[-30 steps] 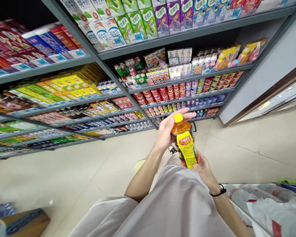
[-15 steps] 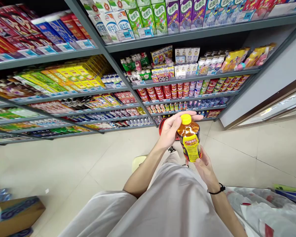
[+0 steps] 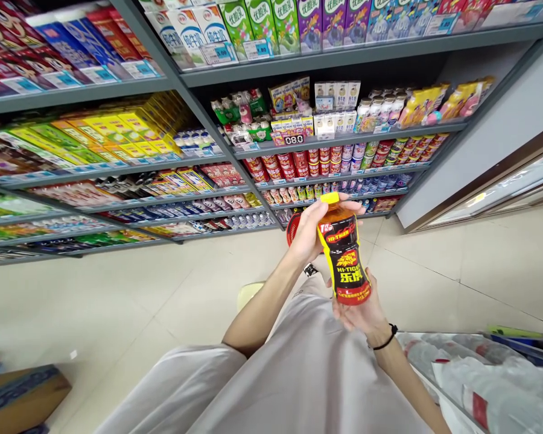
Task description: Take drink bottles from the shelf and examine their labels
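Observation:
A drink bottle [image 3: 346, 259] with a yellow cap and a black, red and yellow label is held between my hands, in front of my body. Its front label, with a tiger emblem, faces up toward me. My left hand [image 3: 311, 232] grips the upper part near the cap, thumb on the near side and fingertips showing past the far side. Around the bottom, my right hand [image 3: 362, 310] cups the bottle, with fingers beneath it. A black band [image 3: 386, 339] circles my right wrist.
Shelves [image 3: 344, 57] of drink cartons, cans and bottles stand ahead. A red basket-like object [image 3: 292, 229] lies partly behind my left hand. Wrapped bottle packs [image 3: 502, 386] sit at lower right, a cardboard box [image 3: 27, 398] at lower left. A pale yellow item [image 3: 248, 293] rests on the floor.
The bottle has been turned about its length, so the tiger label now shows instead of the yellow panel. My right hand has shifted lower, under its base. The view has moved slightly.

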Available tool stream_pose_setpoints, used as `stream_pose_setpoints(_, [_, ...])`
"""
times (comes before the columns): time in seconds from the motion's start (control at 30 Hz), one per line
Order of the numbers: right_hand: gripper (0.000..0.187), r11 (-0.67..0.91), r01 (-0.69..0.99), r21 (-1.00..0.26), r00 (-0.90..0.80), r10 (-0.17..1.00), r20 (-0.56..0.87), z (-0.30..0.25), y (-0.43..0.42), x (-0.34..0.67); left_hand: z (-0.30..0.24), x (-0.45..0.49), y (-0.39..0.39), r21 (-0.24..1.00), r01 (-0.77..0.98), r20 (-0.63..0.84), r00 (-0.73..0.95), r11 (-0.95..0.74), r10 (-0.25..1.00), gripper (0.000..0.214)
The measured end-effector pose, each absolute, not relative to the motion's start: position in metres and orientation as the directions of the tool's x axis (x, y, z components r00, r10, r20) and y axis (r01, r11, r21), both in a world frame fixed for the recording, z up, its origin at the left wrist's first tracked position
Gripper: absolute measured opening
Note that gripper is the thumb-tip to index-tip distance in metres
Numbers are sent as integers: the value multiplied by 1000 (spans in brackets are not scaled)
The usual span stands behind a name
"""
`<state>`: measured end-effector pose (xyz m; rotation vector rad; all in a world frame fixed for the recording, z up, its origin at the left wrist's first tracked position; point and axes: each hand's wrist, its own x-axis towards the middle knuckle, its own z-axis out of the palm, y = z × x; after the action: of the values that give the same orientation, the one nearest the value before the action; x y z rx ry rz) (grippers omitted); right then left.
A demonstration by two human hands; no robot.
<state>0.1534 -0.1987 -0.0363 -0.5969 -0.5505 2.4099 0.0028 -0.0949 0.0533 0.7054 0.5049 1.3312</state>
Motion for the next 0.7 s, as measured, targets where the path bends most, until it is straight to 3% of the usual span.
stream_pose_setpoints(0.13, [87,-631,-466,-620,-609,737,-292,-29,-195,147,46,1,-88,713,-700,5,77,51,997,39])
stream_pose_setpoints(0.23, [64,-380,-430,-819,-373,901,-221,-27,-196,145,39,-4,-84,725,-688,-37,3,29,999,38])
stream_pose_setpoints(0.33, [51,-169,-270,-948,-184,975,-122,-28,-201,144,33,-8,-83,719,-695,-62,-53,8,997,36])
stream_pose_setpoints(0.53, [70,3,-85,-996,-80,997,10,-40,-209,139,36,-17,-84,688,-725,-63,-5,40,998,37])
stream_pose_setpoints(0.7, [83,245,125,-962,96,962,257,-45,-211,134,41,-27,-85,681,-730,-88,-1,60,996,47])
